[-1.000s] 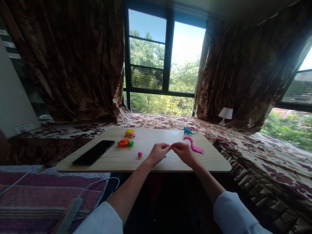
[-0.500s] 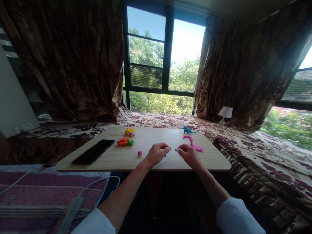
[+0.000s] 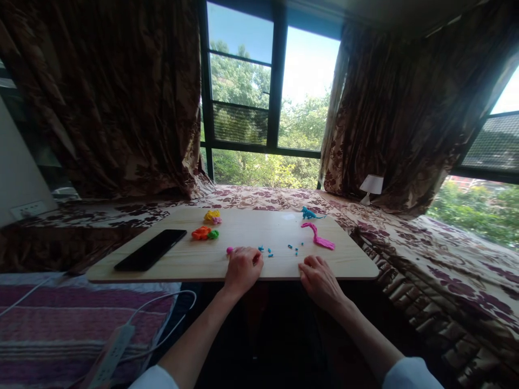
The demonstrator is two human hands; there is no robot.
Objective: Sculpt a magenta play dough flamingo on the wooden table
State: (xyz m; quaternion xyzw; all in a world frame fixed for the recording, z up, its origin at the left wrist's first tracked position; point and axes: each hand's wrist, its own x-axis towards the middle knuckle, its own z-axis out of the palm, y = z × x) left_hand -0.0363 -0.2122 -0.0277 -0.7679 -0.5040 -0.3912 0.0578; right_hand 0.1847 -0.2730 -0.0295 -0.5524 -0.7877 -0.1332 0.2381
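My left hand rests at the table's near edge with its fingers curled in, and nothing shows in it. Just behind its knuckles is a small pink ball, partly hidden. My right hand lies on the edge farther right, fingers bent and closed, also with nothing visible in it. Several tiny blue bits lie on the tabletop between and beyond the hands: one group of blue bits by the left hand, another group of blue bits beyond the right. A flat pink strip with a curved neck lies past my right hand.
On the light wooden table stand a blue animal figure, yellow lumps and orange lumps beside a green lump. A black phone lies at the left. A white lamp stands on the window ledge.
Both hands have come down to the near table edge, the left one moving left towards the pink ball. The blue bit at the right fingertips is no longer held there; more blue bits show.
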